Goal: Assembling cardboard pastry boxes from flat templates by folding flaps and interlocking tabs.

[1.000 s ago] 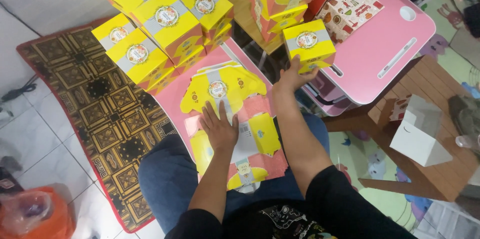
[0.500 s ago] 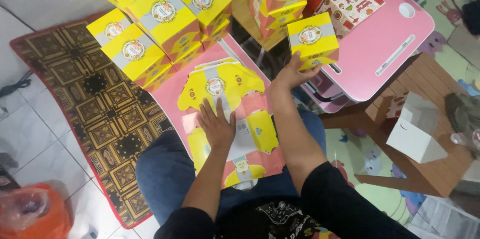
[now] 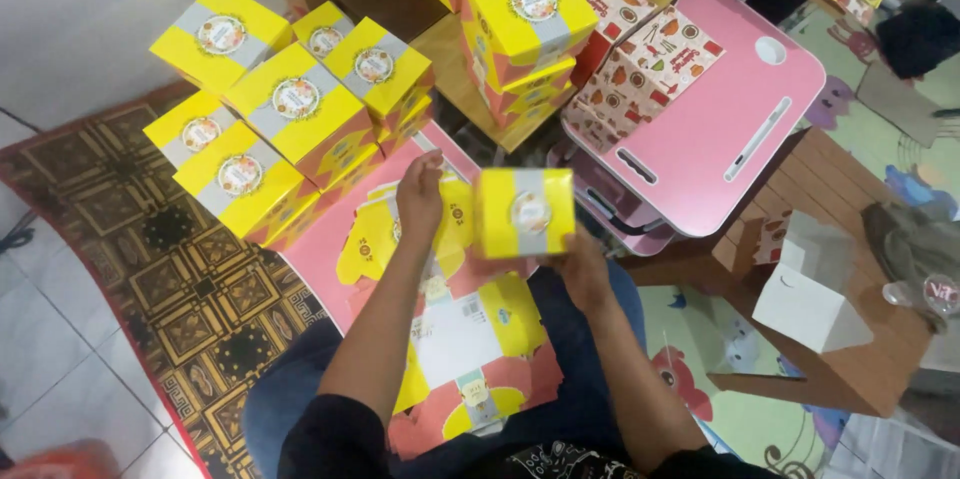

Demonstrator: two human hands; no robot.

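Nearest to us, a stack of flat, unfolded yellow-and-pink cardboard box blanks (image 3: 470,339) lies across our blue-trousered lap (image 3: 290,399), which serves as a handy work surface. Just above it our right hand (image 3: 580,264) holds up a folded yellow cardboard box with a grey band and a round sticker (image 3: 525,212); the fingers are closed on its underside and far edge, so the sticker face is turned toward us and the box hangs clear of the blanks. Our left hand (image 3: 420,201) hovers just beside the box's left edge, fingers loosely curled and clamped on nothing; whether a fingertip touches the box we cannot tell. To the left, on a patterned brown-and-gold rug (image 3: 170,279), finished yellow boxes of the same kind (image 3: 280,119) sit packed in a tight, tilted cluster, some stacked on others, all lids shut, so we cannot see whether anything is in them. Farther off, another pile of these yellow boxes (image 3: 525,24) stands on a low wooden board (image 3: 465,89), near the hands. To the right, a pink folding lap table (image 3: 730,129) carries white cartons printed with food drawings (image 3: 640,69), also closed. At the far right, a small plain white box (image 3: 810,304) rests on a brown wooden table (image 3: 850,369), its flap raised, its inside hidden from us.
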